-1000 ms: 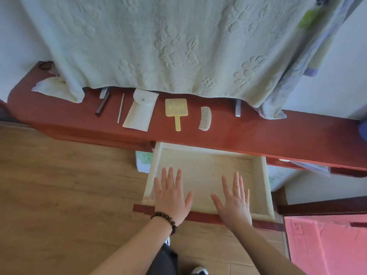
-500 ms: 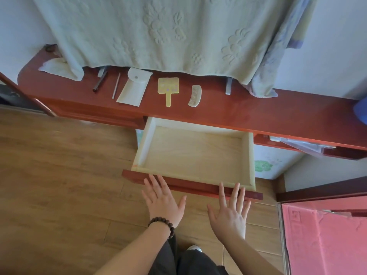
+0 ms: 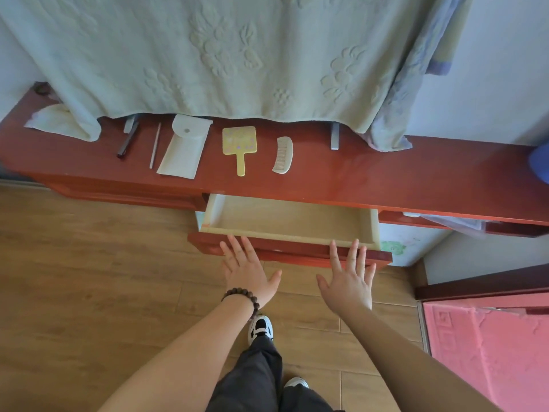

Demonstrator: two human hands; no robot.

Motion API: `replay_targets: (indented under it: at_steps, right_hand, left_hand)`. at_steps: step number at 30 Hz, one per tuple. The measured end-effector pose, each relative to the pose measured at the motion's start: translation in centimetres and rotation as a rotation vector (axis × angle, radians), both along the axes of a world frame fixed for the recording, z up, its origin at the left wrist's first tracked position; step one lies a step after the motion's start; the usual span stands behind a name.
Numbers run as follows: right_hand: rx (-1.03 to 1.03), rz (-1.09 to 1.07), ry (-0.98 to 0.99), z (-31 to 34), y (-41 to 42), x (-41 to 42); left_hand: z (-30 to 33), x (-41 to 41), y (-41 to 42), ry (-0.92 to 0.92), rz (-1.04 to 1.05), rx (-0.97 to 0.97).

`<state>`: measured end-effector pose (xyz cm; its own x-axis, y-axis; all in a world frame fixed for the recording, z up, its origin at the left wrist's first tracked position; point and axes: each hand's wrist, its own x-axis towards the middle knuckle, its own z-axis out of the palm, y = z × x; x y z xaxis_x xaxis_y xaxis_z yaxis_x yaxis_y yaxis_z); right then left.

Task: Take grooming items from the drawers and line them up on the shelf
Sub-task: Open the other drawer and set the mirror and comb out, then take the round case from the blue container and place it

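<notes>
1. Drawer (image 3: 291, 221) part-open under the shelf's (image 3: 386, 179) front edge, long axis along it.
2. Mirror (image 3: 239, 144), comb (image 3: 283, 154), pouch (image 3: 184, 150) on shelf, lengthwise front-to-back.
3. Left hand (image 3: 248, 272), right hand (image 3: 349, 278) flat, fingers spread, touching drawer front.

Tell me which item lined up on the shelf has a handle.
The yellow hand mirror, between the white pouch and the cream comb; only it has a straight handle pointing toward the drawer.

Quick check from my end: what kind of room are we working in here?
Most likely a bedroom or dressing corner at home: a long red wooden shelf with drawers, a hand mirror and comb laid on it, a towel hanging above, wood-look flooring.
</notes>
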<state>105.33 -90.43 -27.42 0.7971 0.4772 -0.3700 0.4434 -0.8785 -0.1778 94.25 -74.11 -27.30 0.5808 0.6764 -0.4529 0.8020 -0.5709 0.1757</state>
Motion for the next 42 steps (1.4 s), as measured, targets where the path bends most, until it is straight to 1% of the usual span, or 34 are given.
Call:
replay_targets:
  at_steps: [1,3,4,6,7,10,13,15,17,26,31,36,39,42]
  right_hand:
    - [0.056,-0.06,-0.011,0.2,0.5,0.2]
    - [0.197,-0.247,-0.012,0.4,1.6,-0.1]
    - [0.261,-0.366,0.022,0.5,2.2,-0.5]
    - [0.356,-0.597,0.155,0.3,3.7,-0.7]
    - [0.384,-0.673,0.219,0.2,4.5,-0.6]
    - [0.417,-0.763,0.285,-0.2,6.7,1.3]
    - [0.416,-0.839,0.296,-0.5,8.3,3.0]
    - [0.419,-0.853,0.287,-0.9,8.8,3.3]
    - [0.436,-0.848,0.275,-1.2,9.1,3.5]
    - [0.465,-0.821,0.235,-1.5,11.3,6.8]
    - [0.463,-0.819,0.227,-1.6,12.3,8.4]
    - [0.445,-0.814,0.203,-1.8,12.2,8.3]
    - [0.427,-0.798,0.201,-1.4,11.9,8.4]
    - [0.4,-0.748,0.212,-0.5,10.7,8.0]
  left_hand:
    - [0.0,0.5,0.4,-0.001,-0.003,-0.003]
    - [-0.2,1.5,1.3,-0.008,-0.004,-0.006]
    - [-0.4,1.9,1.6,-0.018,-0.003,-0.003]
    - [-0.7,2.8,2.0,-0.057,0.012,0.005]
    - [-0.8,3.1,2.0,-0.09,0.031,0.011]
    - [-1.0,3.9,2.0,-0.207,0.152,0.025]
    - [-0.9,4.3,2.4,-0.241,0.391,-0.026]
    - [-0.7,4.8,3.2,-0.205,0.539,-0.103]
    - [-0.8,5.5,4.1,-0.175,0.576,-0.129]
    - [-1.6,8.4,7.4,-0.261,0.534,-0.129]
    - [-1.9,9.3,8.7,-0.241,0.5,-0.09]
    - [-2.4,8.9,8.7,-0.301,0.49,-0.133]
    - [-2.0,8.2,7.7,-0.28,0.392,-0.111]
    - [-0.9,7.3,5.6,-0.258,0.163,-0.098]
